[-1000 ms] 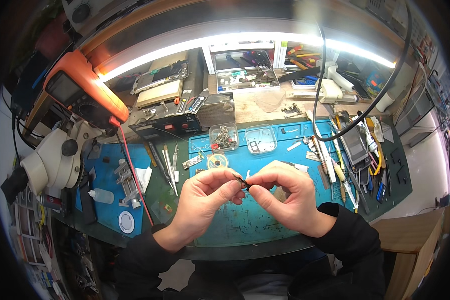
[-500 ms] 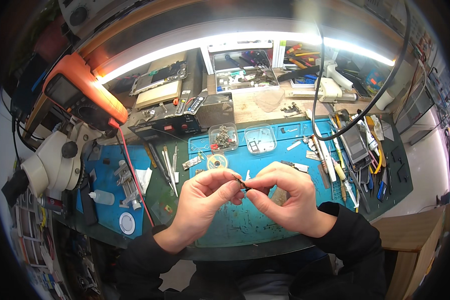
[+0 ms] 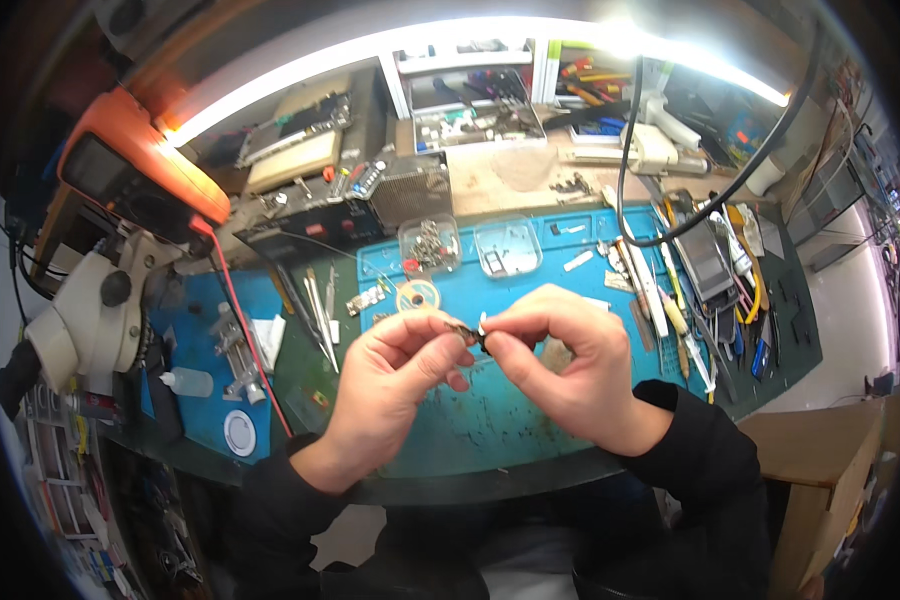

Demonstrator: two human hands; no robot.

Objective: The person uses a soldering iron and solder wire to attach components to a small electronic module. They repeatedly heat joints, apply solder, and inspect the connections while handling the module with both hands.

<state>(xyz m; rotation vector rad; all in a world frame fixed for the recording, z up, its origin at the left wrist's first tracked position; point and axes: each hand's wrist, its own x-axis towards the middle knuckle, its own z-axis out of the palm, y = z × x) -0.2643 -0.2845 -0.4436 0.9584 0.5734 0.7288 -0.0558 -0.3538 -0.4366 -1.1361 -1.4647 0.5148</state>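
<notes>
Above the blue work mat, a small dark part with a thin, strip-like shape is held between the fingertips of both hands. My left hand pinches its left end between thumb and forefinger. At its right end, my right hand has thumb and forefinger closed on it. The fingers cover most of the part, and its exact kind is too small to make out. Just beyond the hands lie a spool of wire or solder and two clear plastic boxes, one with metal bits, one with dark pieces.
An orange multimeter with a red lead stands at the left, above a white microscope. Tweezers and a small clamp lie left of my hands. Pens, cutters and other tools crowd the right. A black cable loops overhead.
The view has shifted slightly, so the bench appears higher and further left. Both hands still pinch the dark part, which has turned a little between the fingertips.
</notes>
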